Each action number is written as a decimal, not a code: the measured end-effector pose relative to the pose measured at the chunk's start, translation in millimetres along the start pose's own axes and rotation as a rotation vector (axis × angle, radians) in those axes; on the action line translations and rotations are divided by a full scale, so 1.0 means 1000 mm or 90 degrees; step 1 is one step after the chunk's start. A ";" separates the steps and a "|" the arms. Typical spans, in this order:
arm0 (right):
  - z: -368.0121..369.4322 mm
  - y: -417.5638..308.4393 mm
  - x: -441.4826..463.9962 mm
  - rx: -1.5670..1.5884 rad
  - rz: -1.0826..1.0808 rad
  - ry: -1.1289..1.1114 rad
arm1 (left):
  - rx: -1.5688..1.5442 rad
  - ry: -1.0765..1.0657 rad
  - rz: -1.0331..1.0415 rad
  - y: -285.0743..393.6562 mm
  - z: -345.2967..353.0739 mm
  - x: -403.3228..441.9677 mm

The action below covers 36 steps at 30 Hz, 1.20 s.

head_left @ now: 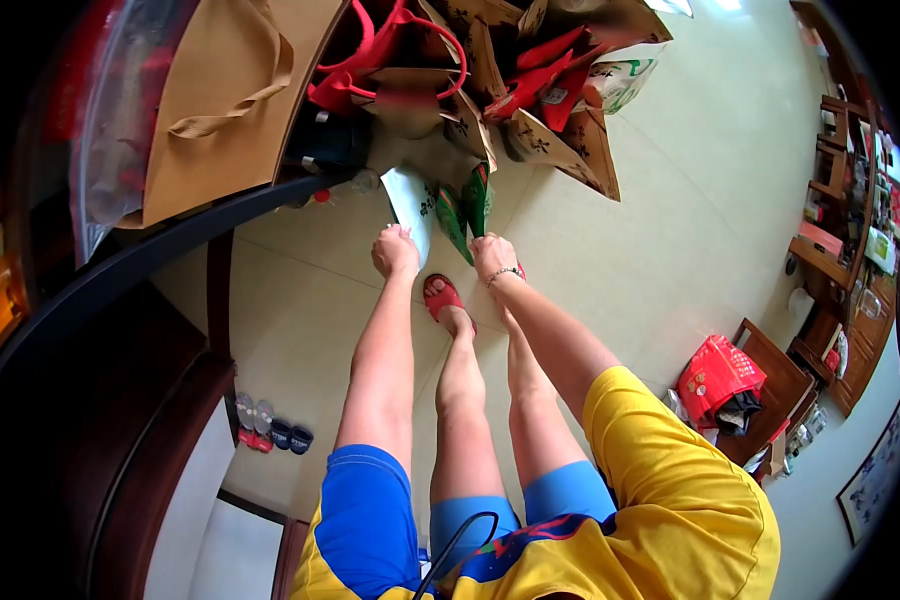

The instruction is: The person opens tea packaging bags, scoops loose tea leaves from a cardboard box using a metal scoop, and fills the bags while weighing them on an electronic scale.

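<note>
Green packets (478,203) in my right hand's (492,258) closed fingers and a pale packet (410,205) pinched in my left hand (397,253) hung near brown paper bags (542,140), where light edge grips seemed best against creasing.

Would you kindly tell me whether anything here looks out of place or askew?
The brown paper bags beyond the right hand lean at different angles, crowded together, so they look untidy. I see nothing clearly spilled.

A person (560,562) wears a yellow top (685,500) with a blue sleeve (370,515) at seven o'clock, blue shorts (570,490), red slippers (445,298) and a bracelet (506,273).
</note>
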State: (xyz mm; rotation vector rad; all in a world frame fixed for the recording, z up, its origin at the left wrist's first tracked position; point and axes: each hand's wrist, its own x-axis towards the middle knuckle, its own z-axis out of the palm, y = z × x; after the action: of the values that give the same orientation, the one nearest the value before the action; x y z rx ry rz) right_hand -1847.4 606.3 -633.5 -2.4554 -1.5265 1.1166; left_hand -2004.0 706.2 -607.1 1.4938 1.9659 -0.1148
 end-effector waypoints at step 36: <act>-0.048 0.038 0.067 0.099 0.066 0.104 | 0.093 -0.020 0.122 0.088 0.068 0.031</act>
State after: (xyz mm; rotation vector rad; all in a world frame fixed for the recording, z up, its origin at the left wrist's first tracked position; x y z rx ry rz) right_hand -1772.9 655.6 -649.7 -2.4757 -1.2332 0.9795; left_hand -1900.2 732.1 -650.0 1.7550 1.8116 -0.2013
